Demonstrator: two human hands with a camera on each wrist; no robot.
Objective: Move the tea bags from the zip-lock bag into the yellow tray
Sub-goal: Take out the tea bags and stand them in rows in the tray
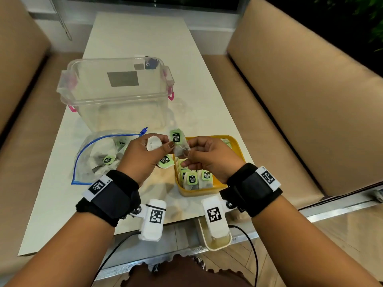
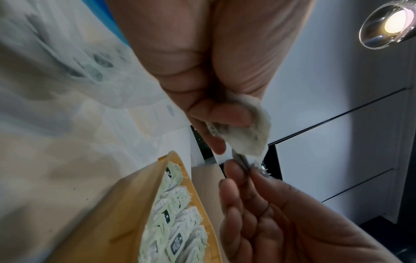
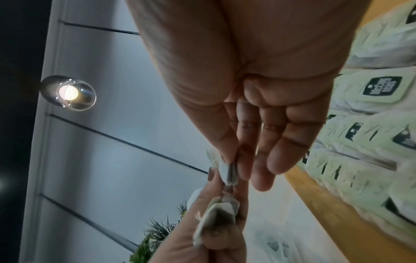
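Observation:
Above the table, between the zip-lock bag and the yellow tray, both hands meet. My left hand grips a white tea bag, and a green-tagged one shows just under it. My right hand pinches the lower edge of another tea bag, which has a green tag and stands upright. In the left wrist view the gripped tea bag sits over the tray. In the right wrist view the pinched tea bag is seen edge-on. Several tea bags lie in the tray, and more remain in the zip-lock bag.
A clear lidless plastic box with pink clasps stands behind the zip-lock bag. Tan sofa cushions flank the narrow white table. The tray sits close to the table's right and front edges.

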